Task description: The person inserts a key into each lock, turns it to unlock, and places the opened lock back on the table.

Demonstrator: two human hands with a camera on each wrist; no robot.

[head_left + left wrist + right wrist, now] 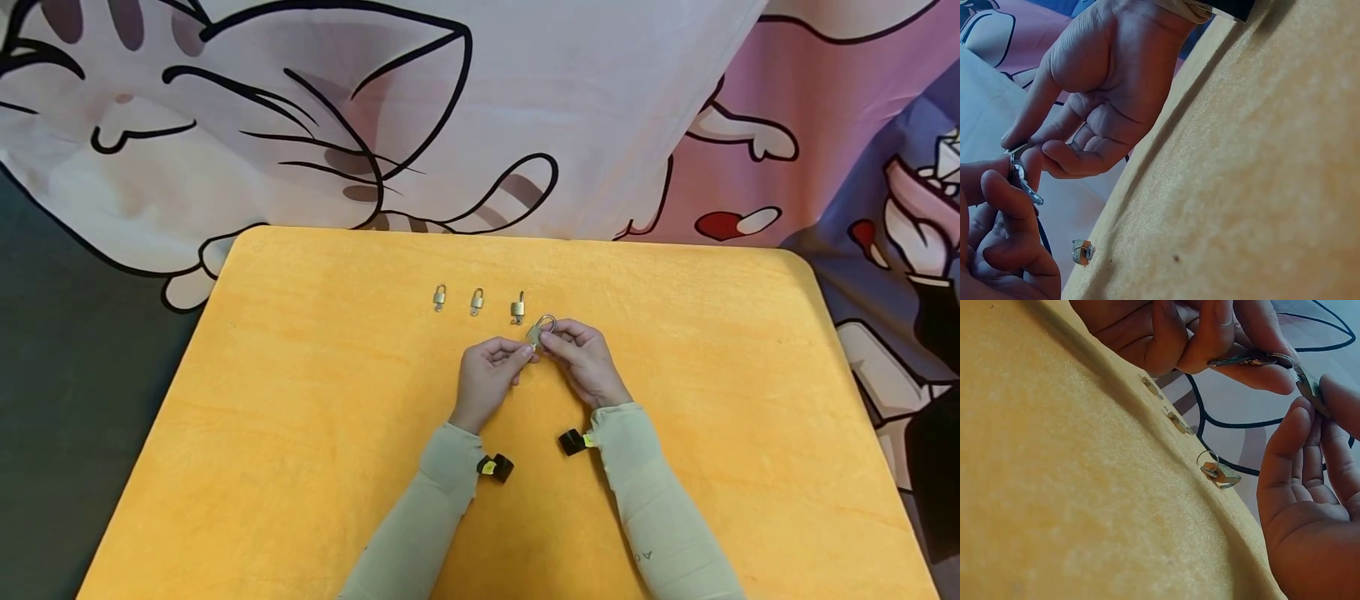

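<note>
In the head view my right hand (588, 365) pinches a small brass padlock (534, 336) between thumb and fingers, its curved shackle pointing up. My left hand (487, 379) meets it from the left, pinching a key at the padlock's lower end. The right wrist view shows a ring with keys (1250, 360) hanging at the left fingers, close against the padlock; whether a key is inside the lock is hidden. Just beyond the hands lies another padlock (518, 309) with its shackle raised. Two more padlocks, one left (439, 297) and one middle (477, 302), lie with shackles seated.
The padlocks form a row near the far edge of a yellow table (300, 400). Behind it hangs a cloth with cartoon drawings (570, 100). Black wrist cameras are strapped on the left (501, 467) and right (572, 442) sleeves.
</note>
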